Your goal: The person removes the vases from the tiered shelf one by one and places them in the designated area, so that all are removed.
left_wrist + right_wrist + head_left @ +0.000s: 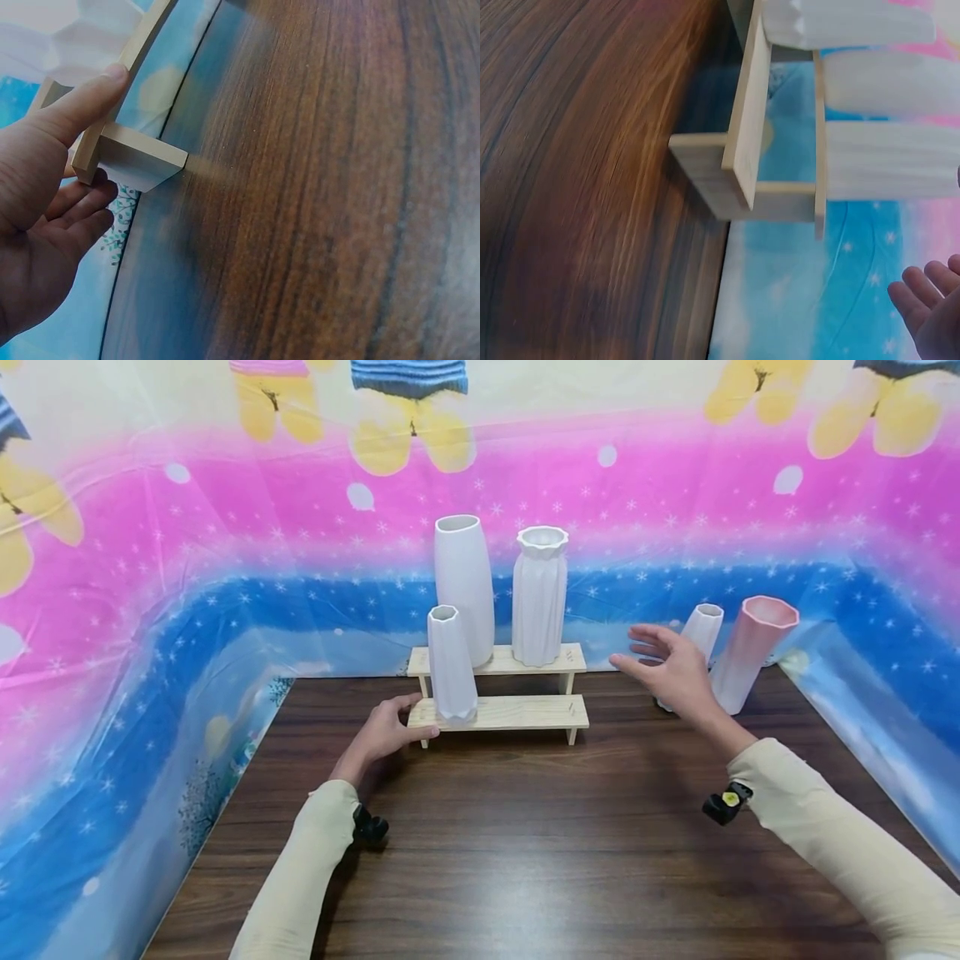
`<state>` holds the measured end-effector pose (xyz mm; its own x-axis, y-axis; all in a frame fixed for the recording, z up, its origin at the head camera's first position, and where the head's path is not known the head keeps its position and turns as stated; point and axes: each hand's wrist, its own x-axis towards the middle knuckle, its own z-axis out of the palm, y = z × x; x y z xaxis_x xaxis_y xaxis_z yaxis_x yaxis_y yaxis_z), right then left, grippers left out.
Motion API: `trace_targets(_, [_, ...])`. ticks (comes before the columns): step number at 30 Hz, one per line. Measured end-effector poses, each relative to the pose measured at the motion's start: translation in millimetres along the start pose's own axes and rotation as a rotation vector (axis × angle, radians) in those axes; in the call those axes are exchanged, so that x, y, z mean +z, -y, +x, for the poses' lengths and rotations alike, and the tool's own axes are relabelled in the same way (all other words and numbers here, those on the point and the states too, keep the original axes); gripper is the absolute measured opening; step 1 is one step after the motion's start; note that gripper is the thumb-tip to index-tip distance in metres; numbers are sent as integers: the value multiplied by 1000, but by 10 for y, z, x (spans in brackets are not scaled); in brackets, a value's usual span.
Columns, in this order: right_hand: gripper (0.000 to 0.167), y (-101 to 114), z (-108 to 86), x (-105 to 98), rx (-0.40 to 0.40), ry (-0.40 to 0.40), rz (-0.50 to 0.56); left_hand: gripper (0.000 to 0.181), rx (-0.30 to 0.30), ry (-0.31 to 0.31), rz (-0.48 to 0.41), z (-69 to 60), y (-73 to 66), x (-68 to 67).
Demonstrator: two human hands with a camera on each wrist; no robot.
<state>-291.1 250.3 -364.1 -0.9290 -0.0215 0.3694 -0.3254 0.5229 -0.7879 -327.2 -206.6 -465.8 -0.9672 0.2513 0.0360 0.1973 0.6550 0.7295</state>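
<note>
A two-step wooden stand [517, 712] is at the table's far side. My left hand [386, 727] grips the left end of its lower step, thumb on top and fingers beneath, as the left wrist view shows too [45, 187]. On that step stands a slim white vase [452, 668]; on the upper step are a tall white vase [465, 585] and a ruffled-rim white vase [540, 597]. My right hand [675, 677] hovers with fingers spread and nothing held, in front of a small white vase [702, 628] and beside a pink-and-white vase [752, 652].
The dark wooden table [510, 843] meets a patterned cloth backdrop [300, 543] along its far edge and sides. Both forearms reach in over the table, each with a small black camera at the wrist.
</note>
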Motion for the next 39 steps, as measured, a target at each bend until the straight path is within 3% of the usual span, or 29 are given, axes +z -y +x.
trace_targets(9, [70,153,82,313,-73,55,88,90,4,1,-2,-9,-3,-8])
trace_targets(27, [64,542,158,905,-125,208,249,89,14,-2,0,-8,-6,0])
trace_targets(39, [68,707,175,1324,-69,269,286,89,8,1,2,-11,-13,-4])
